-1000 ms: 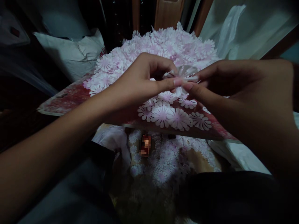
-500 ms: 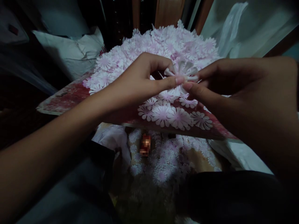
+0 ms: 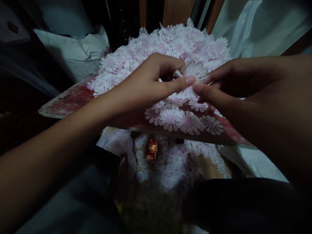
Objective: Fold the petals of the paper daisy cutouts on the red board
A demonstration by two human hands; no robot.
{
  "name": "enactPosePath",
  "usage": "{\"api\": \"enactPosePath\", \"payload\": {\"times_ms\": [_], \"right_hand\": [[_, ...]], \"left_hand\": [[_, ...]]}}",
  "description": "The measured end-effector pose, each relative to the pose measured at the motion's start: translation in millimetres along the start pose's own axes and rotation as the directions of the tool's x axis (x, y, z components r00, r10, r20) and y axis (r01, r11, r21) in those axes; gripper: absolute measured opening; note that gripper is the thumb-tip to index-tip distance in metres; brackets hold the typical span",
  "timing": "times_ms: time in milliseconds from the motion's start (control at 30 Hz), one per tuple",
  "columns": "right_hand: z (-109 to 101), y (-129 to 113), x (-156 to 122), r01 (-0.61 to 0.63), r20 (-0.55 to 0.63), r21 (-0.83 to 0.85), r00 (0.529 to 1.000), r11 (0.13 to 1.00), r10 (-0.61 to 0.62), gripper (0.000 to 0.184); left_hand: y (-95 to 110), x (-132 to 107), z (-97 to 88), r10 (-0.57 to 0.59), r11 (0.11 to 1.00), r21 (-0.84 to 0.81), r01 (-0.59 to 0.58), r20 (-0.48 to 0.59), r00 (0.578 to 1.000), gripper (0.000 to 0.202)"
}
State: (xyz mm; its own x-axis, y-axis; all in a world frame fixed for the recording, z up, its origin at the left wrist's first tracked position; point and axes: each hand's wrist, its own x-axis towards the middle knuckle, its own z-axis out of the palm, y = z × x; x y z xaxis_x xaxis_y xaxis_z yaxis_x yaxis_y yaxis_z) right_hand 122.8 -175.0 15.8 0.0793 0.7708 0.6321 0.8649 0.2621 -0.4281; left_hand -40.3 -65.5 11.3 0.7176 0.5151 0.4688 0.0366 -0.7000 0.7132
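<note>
Between both hands is a white artificial flower (image 3: 195,71) with rounded petals, held above the front of a red table (image 3: 73,100). My left hand (image 3: 163,73) pinches its left side between thumb and bent forefinger. On the other side, my right hand (image 3: 226,81) grips the flower's lower right edge with thumb and fingers; the two thumb tips nearly meet. Behind the hands rises a large heap of white and pale pink flowers (image 3: 158,42). Several loose flat flowers (image 3: 170,117) lie at the table's front edge, just below my hands.
A white sack (image 3: 75,52) stands behind the table at left. Under the table edge, more flowers (image 3: 174,169) lie in a low pile beside a pale cloth or bag (image 3: 117,143). Clear plastic (image 3: 243,32) hangs at the back right.
The held flower has turned, its petals now tipped upward and more bunched together. Both hands have shifted very slightly to the right, still gripping it.
</note>
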Motion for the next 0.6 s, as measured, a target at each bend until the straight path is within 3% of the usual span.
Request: {"api": "enactPosePath", "payload": {"times_ms": [200, 400, 600], "right_hand": [[1, 0, 1, -0.029, 0.031, 0.007, 0.999, 1.0, 0.029, 0.013], [-1, 0, 3, -0.012, 0.057, -0.019, 0.998, 1.0, 0.013, 0.013], [-3, 26, 12, -0.109, 0.005, 0.001, 0.994, 0.994, 0.108, 0.018]], "left_hand": [[-1, 0, -3.6, 0.059, 0.997, 0.058, -0.056, -0.044, 0.997, 0.041], [-2, 0, -4.1, 0.068, 0.997, 0.056, -0.062, -0.112, 0.991, 0.029], [0, -1, -2.1, 0.066, 0.998, 0.029, -0.063, -0.123, 0.99, 0.024]]}}
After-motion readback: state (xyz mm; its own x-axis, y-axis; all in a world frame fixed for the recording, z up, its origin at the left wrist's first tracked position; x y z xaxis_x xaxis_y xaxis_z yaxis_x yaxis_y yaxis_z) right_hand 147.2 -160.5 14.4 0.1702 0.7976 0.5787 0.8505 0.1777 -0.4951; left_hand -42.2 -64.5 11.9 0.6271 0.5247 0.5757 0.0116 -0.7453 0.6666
